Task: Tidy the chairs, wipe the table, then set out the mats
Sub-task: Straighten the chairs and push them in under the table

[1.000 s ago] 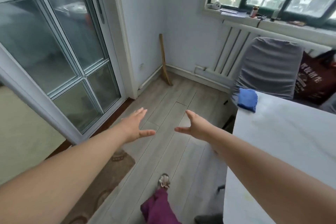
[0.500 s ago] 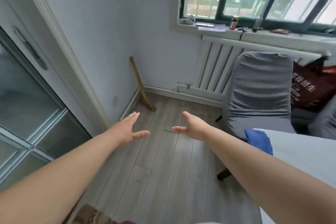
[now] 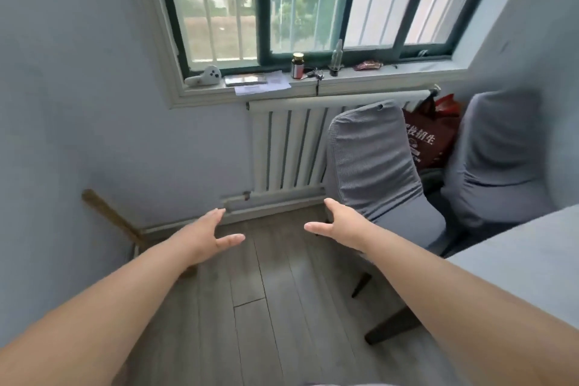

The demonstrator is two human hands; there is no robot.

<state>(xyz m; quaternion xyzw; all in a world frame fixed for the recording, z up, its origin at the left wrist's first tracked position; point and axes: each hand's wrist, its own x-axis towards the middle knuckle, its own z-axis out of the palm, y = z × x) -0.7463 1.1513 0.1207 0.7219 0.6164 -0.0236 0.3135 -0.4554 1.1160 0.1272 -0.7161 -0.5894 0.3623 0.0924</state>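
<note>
A chair with a grey ribbed cover (image 3: 374, 160) stands at the corner of the white table (image 3: 532, 257), its back toward the radiator. A second grey-covered chair (image 3: 498, 153) stands to its right, along the table's far side. Both my arms are stretched forward over the floor. My left hand (image 3: 205, 233) is open with fingers spread, well left of the chair. My right hand (image 3: 338, 224) is open too, just in front of the near chair's left seat edge; whether it touches the seat I cannot tell. The blue cloth and the mats are out of view.
A white radiator (image 3: 288, 147) hangs under the window. The sill (image 3: 313, 84) holds a small bottle, papers and other small items. A wooden stick (image 3: 109, 216) leans in the left corner. A dark red bag (image 3: 429, 135) sits between the chairs. Wood floor (image 3: 272, 307) lies ahead.
The view has swung right and up, away from the glass door, toward the window. The chairs are now closer, and my right hand has come up to the near chair's seat.
</note>
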